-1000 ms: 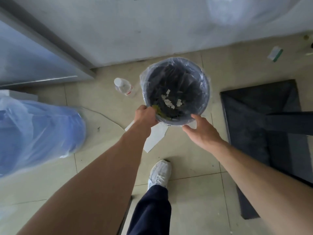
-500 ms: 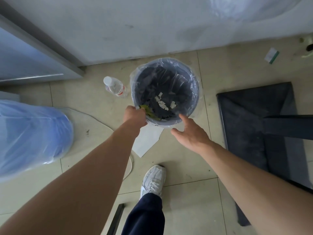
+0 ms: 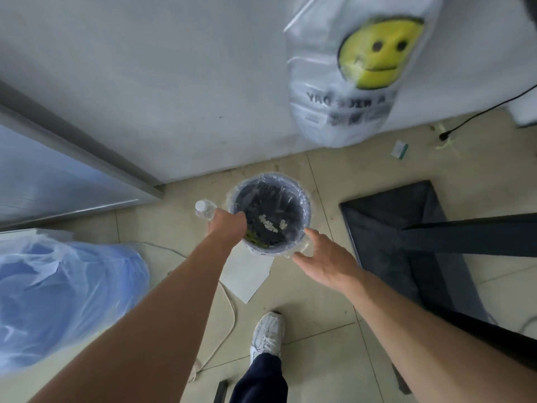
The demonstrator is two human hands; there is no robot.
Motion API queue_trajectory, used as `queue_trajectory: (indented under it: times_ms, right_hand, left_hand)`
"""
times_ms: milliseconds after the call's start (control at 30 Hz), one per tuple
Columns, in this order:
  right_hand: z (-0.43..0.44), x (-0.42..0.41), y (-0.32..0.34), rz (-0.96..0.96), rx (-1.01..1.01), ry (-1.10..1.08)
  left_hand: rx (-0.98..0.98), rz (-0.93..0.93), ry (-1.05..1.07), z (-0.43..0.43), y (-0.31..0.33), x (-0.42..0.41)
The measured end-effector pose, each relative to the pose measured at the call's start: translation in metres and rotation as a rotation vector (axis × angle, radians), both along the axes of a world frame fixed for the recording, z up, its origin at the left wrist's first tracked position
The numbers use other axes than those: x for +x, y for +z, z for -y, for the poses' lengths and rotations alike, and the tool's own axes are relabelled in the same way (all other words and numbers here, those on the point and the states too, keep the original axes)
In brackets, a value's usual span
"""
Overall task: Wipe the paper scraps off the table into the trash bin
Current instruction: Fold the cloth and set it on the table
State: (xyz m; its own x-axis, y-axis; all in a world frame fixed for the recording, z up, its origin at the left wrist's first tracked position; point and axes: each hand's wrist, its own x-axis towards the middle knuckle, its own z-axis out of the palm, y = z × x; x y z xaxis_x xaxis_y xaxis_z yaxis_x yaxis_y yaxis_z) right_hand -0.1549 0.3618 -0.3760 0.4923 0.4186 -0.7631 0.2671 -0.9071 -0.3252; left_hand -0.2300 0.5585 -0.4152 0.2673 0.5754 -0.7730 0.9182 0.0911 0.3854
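A round dark trash bin (image 3: 302, 199) with a clear plastic liner stands on the tiled floor near the wall. Several white paper scraps (image 3: 268, 223) lie inside it. My left hand (image 3: 225, 225) grips the bin's near-left rim, and a yellow-green cloth (image 3: 252, 238) hangs from under its fingers into the bin. My right hand (image 3: 322, 260) hovers at the near-right side of the bin, fingers spread and holding nothing. Whether its fingertips touch the liner is unclear.
A plastic bottle (image 3: 203, 209) stands left of the bin. A white sheet (image 3: 247, 274) lies under the bin's front. A blue plastic bag (image 3: 58, 301) fills the left, a dark mat (image 3: 406, 242) the right. A smiley-face bag (image 3: 357, 68) hangs on the wall. My shoe (image 3: 267, 335) is below.
My right hand has come off the bin's rim and spread its fingers. The view has pulled up and back from the bin. My left hand stays on the rim.
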Motion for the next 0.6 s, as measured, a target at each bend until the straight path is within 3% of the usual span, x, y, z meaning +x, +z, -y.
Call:
queue_trajectory:
  times_ms: [167,600]
  right_hand:
    - [0.01,0.011,0.091,0.086,0.027,0.003]
    - [0.089,0.019,0.297,0.342,0.199,-0.064]
  left_hand:
    - [0.082,0.078,-0.125,-0.002,0.088,0.009]
    - [0.277,0.312,-0.46,0.089,0.346,0.047]
